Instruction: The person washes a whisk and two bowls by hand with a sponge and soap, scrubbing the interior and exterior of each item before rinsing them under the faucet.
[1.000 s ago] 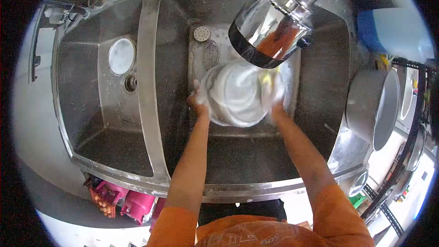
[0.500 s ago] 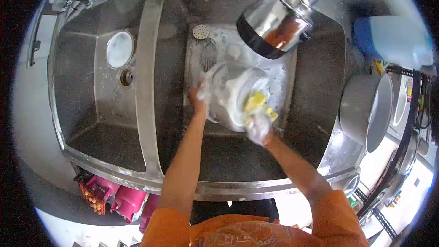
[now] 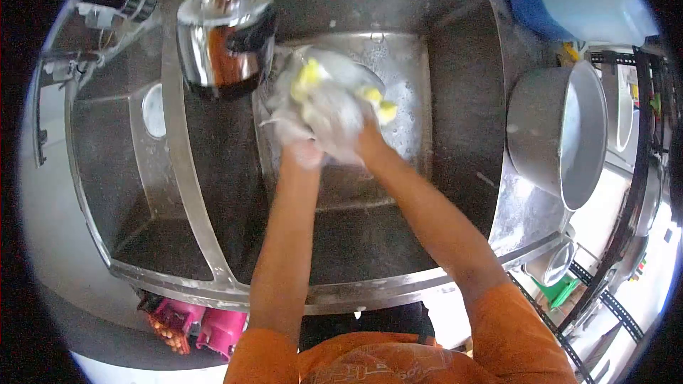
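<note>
Steel walls of a deep sink basin (image 3: 464, 121) surround a soapy vessel (image 3: 284, 75), which sits toward the basin's 11 o'clock, blurred and coated in suds. From where I stand, its exact shape is hard to make out. The right hand (image 3: 338, 110) lies across it, its grip clamped on a yellow sponge (image 3: 306, 78) that pokes out on both sides of the foamy fingers. Down at the vessel's 7 o'clock, the left hand (image 3: 304, 151) is against the near edge; suds and blur leave me unable to tell how its grip is set. Both forearms reach in from 6 o'clock, out of orange sleeves.

At the vessel's 10 o'clock hangs a chrome faucet head (image 3: 226, 35), its rim dark. Past the divider (image 3: 183, 149), at 9 o'clock, a smaller basin (image 3: 114, 163) holds a round white disc (image 3: 154, 110). Over at 3 o'clock a big metal pot (image 3: 544, 131) rests tipped on its side on the steel tabletop (image 3: 518, 222), its mouth facing away from the basin. A blue-and-white container (image 3: 580, 0) is at 2 o'clock, something green (image 3: 556, 291) at 4, and bright pink items (image 3: 222, 331) beneath the sink's edge at 7.
</note>
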Tool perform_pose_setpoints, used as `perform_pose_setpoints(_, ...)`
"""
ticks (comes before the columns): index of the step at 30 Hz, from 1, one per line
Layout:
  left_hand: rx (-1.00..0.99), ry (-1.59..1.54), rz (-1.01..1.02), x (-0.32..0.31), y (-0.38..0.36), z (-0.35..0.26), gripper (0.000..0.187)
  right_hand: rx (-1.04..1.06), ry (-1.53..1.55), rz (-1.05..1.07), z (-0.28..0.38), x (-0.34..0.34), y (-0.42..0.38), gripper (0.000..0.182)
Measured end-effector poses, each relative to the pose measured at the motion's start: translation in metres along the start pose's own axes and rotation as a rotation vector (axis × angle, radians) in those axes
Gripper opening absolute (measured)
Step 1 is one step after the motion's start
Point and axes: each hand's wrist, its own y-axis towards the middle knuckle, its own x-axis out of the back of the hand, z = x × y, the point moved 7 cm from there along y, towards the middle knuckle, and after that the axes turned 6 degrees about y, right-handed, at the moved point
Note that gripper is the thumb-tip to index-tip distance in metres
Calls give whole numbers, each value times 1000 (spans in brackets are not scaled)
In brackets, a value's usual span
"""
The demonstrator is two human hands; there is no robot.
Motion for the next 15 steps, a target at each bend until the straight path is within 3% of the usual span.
perform_pose_setpoints(1, -114, 171, 154, -17, -2, -19, 53, 146, -97, -12, 26, -6, -16, 31)
perform_pose_setpoints(2, -251, 322, 290, -35, -6, -38, 54, 32, 148, -139, 27, 1, -25, 30)
perform_pose_setpoints(4, -125, 190, 303, -28, -31, -34, 52, -162, 565, -413, 17, 18, -41, 29)
perform_pose_setpoints(6, 1, 51, 306, -23, -57, -26, 51, -407, 539, -412, -13, 42, -36, 28)
perform_pose_setpoints(9, -246, 411, -129, -39, -50, -33, 38, -660, 592, -302, -57, 78, -29, 27)
perform_pose_setpoints(10, 247, 135, -516, -33, -58, -14, 30, -727, 651, -272, -68, 88, -29, 27)
perform_pose_setpoints(13, 299, 993, -406, -35, -38, -38, 23, -840, 869, -209, -88, 108, -32, 26)
perform_pose_setpoints(15, 155, 1173, -233, -67, -30, -44, 25, -852, 988, -197, -98, 122, -30, 25)
